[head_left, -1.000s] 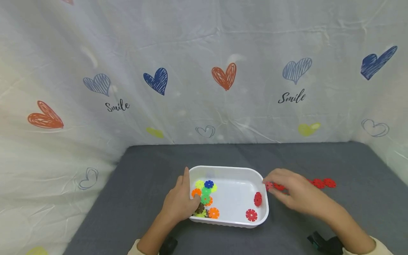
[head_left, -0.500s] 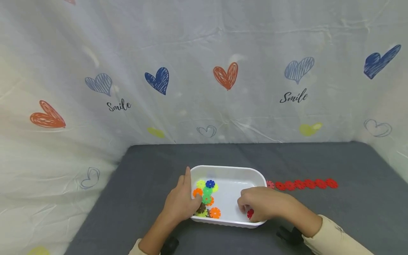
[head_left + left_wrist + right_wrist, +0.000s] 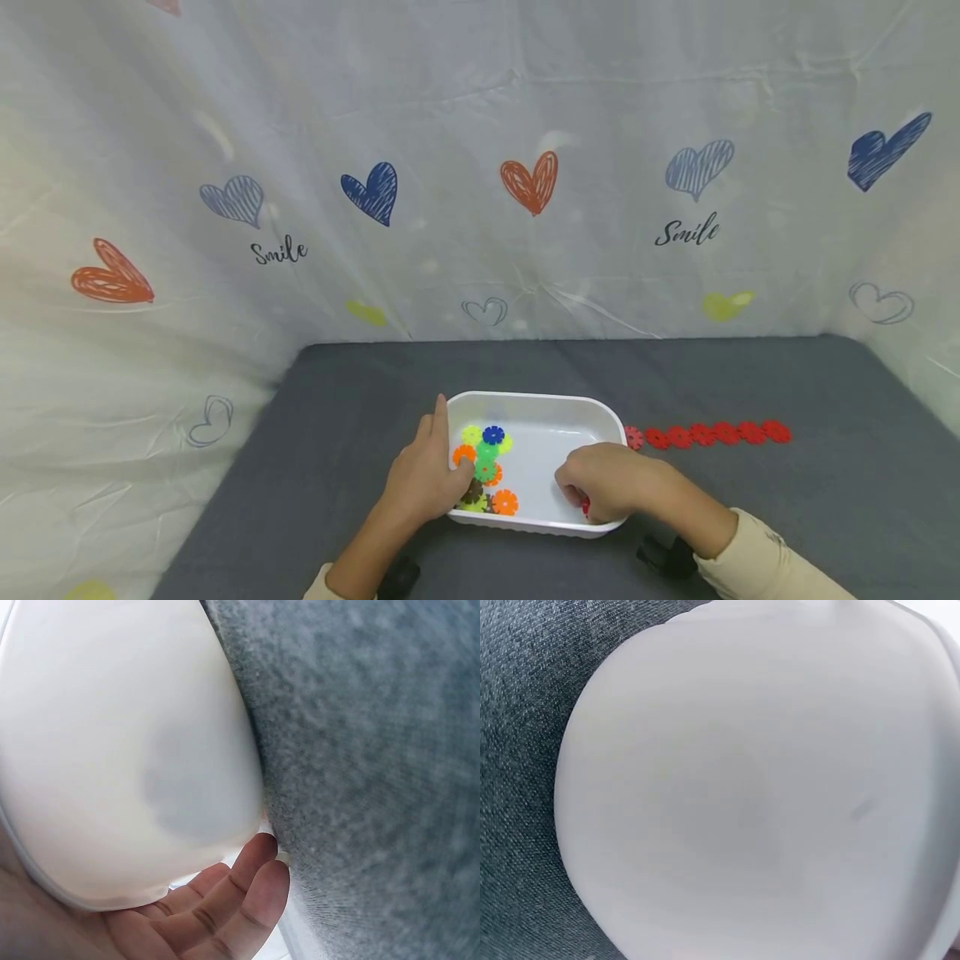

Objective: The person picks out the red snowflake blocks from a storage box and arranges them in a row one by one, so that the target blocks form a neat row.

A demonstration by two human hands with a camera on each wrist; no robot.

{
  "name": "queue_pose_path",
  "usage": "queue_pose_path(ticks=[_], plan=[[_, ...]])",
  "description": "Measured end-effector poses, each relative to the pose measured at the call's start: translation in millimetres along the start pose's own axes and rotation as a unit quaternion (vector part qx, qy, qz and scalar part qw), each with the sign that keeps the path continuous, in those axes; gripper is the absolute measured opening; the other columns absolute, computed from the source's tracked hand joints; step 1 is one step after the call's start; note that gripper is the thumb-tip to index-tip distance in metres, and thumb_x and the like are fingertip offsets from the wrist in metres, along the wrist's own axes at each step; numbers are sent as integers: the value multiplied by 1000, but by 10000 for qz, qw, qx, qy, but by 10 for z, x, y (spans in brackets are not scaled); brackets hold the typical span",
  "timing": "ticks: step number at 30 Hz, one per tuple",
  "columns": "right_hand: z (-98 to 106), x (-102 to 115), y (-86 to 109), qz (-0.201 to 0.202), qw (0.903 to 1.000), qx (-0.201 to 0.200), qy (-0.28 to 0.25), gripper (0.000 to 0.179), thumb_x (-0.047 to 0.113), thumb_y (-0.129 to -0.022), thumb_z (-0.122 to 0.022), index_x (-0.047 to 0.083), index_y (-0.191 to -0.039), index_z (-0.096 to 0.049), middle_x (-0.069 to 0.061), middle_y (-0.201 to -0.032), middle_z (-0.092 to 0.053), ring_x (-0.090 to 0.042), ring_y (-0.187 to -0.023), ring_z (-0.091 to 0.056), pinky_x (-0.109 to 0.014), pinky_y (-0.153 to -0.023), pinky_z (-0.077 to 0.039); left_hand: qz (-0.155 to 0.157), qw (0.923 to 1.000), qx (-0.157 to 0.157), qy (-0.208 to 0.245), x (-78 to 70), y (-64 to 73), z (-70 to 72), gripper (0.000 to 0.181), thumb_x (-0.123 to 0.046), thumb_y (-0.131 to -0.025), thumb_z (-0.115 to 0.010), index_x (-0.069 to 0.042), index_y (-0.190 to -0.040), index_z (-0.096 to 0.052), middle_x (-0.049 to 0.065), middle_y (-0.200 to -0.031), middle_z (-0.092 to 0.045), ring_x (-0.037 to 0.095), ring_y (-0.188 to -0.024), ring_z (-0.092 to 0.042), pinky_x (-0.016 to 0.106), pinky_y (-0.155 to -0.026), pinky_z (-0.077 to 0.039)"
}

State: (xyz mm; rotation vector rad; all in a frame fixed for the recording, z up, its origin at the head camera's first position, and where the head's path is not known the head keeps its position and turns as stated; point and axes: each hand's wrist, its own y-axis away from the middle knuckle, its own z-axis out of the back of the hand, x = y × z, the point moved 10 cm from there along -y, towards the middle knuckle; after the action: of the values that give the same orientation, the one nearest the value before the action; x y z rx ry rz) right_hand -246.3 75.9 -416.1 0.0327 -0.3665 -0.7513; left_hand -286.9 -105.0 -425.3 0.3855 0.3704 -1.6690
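Red disc (image 3: 586, 506) by the tray's (image 3: 517, 524) near-right corner, likely light, stiff, best rim-pinched: right fingers (image 3: 570, 483) curled, hold hidden; left fingers (image 3: 439, 423) clasp tray.

Tray (image 3: 536, 471): white, smooth, apparently plastic; glossy on the inner floor, with a softer sheen on the outer wall. Toothed discs (image 3: 505, 502): apparently plastic, brightly coloured. Surface (image 3: 375, 396): matt grey cloth, visibly textured at close range. Backdrop (image 3: 450, 83): thin, printed, creased sheeting with a faint sheen. Sleeve (image 3: 757, 552): matt cream cloth.
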Motion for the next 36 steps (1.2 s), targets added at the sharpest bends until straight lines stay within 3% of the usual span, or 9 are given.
queue_pose_path(ticks=[8, 14, 36], plan=[[50, -43, 8, -187, 9977, -422, -487, 31, 0, -70, -75, 22, -65, -54, 14, -63, -43, -5, -55, -41, -23, -54, -37, 2, 10000, 30, 40, -5, -1, -7, 93, -26, -84, -65, -1, -159, -18, 18, -135, -49, 21, -66, -50, 35, -54, -40], [131, -22, 20, 123, 9934, -1028, -495, 30, 5, -78, -78, 24, -70, -56, 15, -70, -43, -2, -60, -42, -21, -58, -39, -17, 10000, -4, 35, 4, -7, -5, 92, -26, -84, -65, -1, -159, -18, 18, -136, -48, 21, -65, -50, 35, -53, -40], [209, -15, 72, 550, 9802, -1658, -932, 19, 1, -86, -73, 20, -86, -69, 16, -80, -57, -1, -71, -51, -23, -69, -47, -65, 9998, -182, 20, -14, 28, 31, 91, -26, -82, -64, 1, -158, -21, 19, -136, -49, 22, -69, -51, 35, -57, -42]])
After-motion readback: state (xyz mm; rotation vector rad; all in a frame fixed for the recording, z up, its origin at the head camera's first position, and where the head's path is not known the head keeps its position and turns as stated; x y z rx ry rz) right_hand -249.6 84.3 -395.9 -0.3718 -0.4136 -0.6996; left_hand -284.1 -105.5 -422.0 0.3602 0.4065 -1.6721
